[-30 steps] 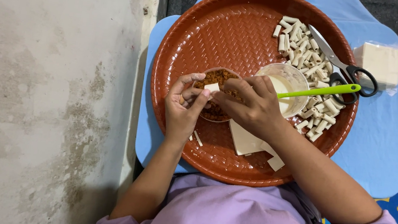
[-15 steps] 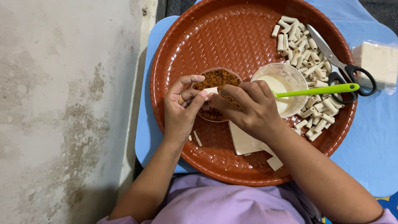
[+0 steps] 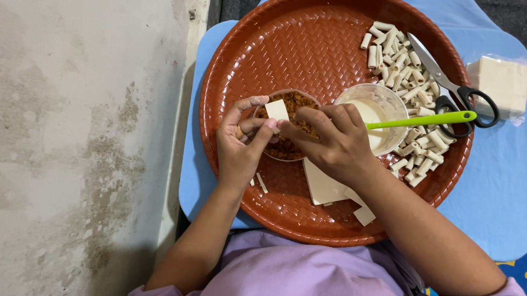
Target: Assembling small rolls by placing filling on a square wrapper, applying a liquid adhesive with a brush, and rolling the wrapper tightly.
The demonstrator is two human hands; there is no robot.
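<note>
My left hand (image 3: 242, 144) and my right hand (image 3: 331, 139) meet over a small bowl of brown crumbly filling (image 3: 292, 105) on a round reddish-brown woven tray (image 3: 291, 31). Together their fingertips pinch a small pale square wrapper (image 3: 277, 110) above the bowl. Flat pale wrapper sheets (image 3: 325, 188) lie on the tray just under my right wrist. A clear cup of white paste (image 3: 378, 112) with a green-handled utensil (image 3: 424, 119) stands right of my right hand.
A pile of several small rolled pale pieces (image 3: 406, 78) lies on the tray's right side with black-handled scissors (image 3: 458, 91) on it. A bagged stack of wrappers (image 3: 503, 82) rests on the blue board (image 3: 498, 197). A concrete floor (image 3: 45, 121) is at left.
The wrapper piece has been lifted and turned, so its flat square face now shows above the filling bowl. Both hands stay over the bowl.
</note>
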